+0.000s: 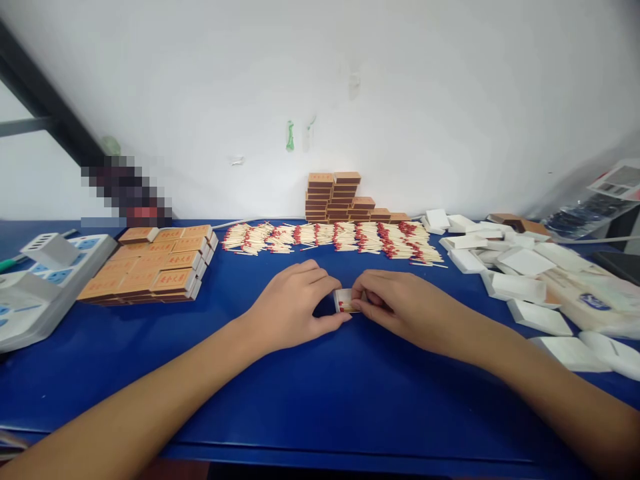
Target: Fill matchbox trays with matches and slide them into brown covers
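A small white matchbox tray (344, 299) lies on the blue table between my hands, with a few red-headed matches inside. My left hand (299, 303) grips the tray's left end between thumb and fingers. At its right end, my right hand (387, 299) has its fingers pinched together over the tray, on matches as far as I can see; the fingertips partly hide them. Beyond both hands stretches a long row of loose matches (325, 236) with red heads, laid out in clumps.
Stacked brown matchboxes (332, 199) stand against the wall. More filled-looking matchboxes (155, 263) form a block at left, beside a white power strip (55, 283). White empty trays (525, 261) pile up at right, near a tissue pack (595, 293) and a white mouse (611, 353).
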Tool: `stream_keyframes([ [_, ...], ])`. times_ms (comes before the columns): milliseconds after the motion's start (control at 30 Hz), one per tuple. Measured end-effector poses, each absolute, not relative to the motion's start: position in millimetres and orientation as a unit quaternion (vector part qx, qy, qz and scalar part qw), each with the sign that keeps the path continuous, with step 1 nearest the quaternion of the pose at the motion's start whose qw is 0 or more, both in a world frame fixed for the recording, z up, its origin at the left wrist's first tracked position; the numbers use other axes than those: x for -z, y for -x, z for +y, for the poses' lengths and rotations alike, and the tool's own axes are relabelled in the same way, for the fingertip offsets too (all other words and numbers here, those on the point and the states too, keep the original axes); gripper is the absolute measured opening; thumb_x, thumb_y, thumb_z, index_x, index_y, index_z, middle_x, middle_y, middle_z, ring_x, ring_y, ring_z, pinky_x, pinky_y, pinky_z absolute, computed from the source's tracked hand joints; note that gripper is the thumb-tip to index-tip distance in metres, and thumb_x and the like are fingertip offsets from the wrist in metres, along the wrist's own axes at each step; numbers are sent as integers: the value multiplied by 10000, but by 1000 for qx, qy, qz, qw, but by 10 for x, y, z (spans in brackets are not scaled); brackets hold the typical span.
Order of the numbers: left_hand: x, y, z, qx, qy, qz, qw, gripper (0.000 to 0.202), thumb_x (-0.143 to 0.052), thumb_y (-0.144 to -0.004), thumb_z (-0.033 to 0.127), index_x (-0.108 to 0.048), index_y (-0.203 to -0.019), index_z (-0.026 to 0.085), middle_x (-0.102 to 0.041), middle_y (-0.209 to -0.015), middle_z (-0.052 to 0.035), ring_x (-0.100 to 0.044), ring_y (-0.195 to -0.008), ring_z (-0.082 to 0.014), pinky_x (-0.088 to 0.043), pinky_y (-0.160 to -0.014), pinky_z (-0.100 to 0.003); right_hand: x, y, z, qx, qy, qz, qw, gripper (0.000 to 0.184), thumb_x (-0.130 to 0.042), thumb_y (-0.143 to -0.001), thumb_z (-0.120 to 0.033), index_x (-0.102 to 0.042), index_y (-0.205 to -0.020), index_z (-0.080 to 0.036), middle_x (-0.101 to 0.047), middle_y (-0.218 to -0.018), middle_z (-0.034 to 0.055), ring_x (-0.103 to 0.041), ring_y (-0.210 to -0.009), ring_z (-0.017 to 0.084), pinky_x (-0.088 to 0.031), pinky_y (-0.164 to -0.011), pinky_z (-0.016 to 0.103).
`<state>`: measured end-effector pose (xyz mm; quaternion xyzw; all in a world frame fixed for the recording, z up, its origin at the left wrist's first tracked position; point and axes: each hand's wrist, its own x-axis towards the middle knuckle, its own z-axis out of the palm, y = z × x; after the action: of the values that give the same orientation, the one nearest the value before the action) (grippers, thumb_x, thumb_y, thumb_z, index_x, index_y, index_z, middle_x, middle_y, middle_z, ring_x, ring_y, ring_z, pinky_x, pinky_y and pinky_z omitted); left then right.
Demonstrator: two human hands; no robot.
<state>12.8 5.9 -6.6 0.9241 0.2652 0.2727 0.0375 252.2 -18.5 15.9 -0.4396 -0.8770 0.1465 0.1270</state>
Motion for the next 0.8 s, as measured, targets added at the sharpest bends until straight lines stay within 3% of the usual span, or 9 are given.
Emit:
stream_keyframes([
  [133,70,-104,57,-274,-924,263,43,276,-770,-967,410,-720,-1063,157,-762,-946,-62,-669,-895,-236,-549,-810,-370,-250,-2677,-117,-159,470,-857,139,235,-565,-1046,-419,-705,-975,-244,-655,-742,6,-575,-637,176,-379,-610,300],
  [267,54,-51,53,-272,-924,259,72,264,-774,-970,384,-726,-1096,157,-773,-974,-58,-673,-911,-230,-554,-822,-371,-377,-3138,105,-87,544,-820,155,364,-545,-1021,-546,-725,-945,-239,-636,-685,28,-561,-630,207,-376,-629,339],
  [467,22,14,64,-254,-920,282,98,231,-798,-950,371,-733,-1065,181,-769,-970,-56,-678,-927,-233,-553,-808,-366,-348,-3636,352,-116,613,-776,97,374,-572,-977,-525,-751,-975,-197,-657,-745,62,-584,-683,229,-385,-655,355],
  [633,32,14,61,-253,-923,270,103,252,-786,-964,378,-727,-1101,175,-772,-975,-56,-679,-936,-234,-551,-802,-362,-254,-3625,375,-145,612,-777,25,315,-563,-979,-456,-703,-879,-192,-674,-723,72,-570,-655,220,-373,-642,353],
  [800,25,0,58,-252,-924,269,103,245,-793,-959,364,-726,-1091,169,-771,-981,-56,-677,-935,-234,-552,-811,-366,-244,-3664,374,-149,618,-772,21,280,-561,-995,-441,-669,-890,-205,-690,-748,76,-567,-663,220,-364,-648,353],
])
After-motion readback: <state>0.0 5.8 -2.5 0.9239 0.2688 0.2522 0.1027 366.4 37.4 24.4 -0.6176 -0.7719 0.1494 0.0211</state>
